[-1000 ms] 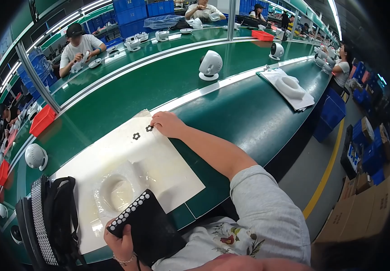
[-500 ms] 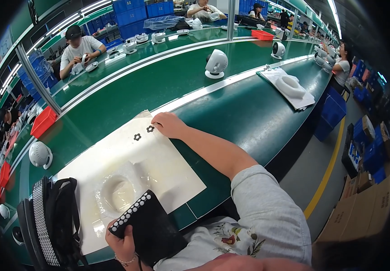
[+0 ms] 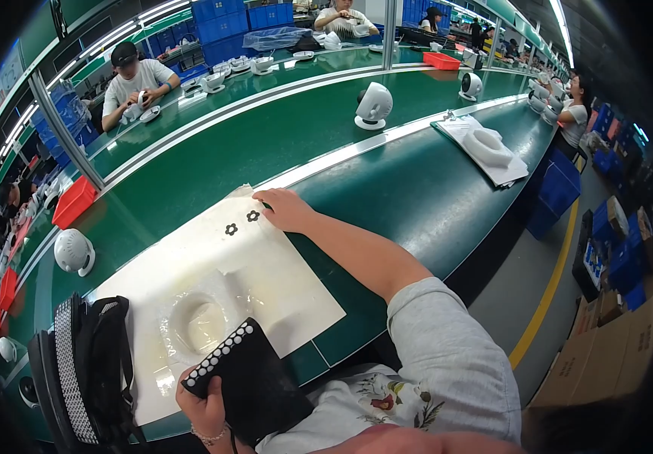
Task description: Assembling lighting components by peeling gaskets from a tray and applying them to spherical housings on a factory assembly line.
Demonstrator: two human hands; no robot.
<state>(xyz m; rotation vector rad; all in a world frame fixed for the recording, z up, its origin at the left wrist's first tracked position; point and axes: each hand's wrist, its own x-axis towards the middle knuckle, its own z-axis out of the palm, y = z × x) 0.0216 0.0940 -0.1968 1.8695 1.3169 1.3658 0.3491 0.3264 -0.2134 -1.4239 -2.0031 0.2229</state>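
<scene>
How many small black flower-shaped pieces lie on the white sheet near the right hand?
2. Both lie side by side on the white sheet: one flower-shaped piece to the left, the other next to the right hand. More may be hidden under that hand.

We see the white fan now farther right along the green belt, away from the sheet.

We work at a long green bench. On it lie a white foam sheet, a black bag at our left, a white round fan, and another fan farther away.
</scene>
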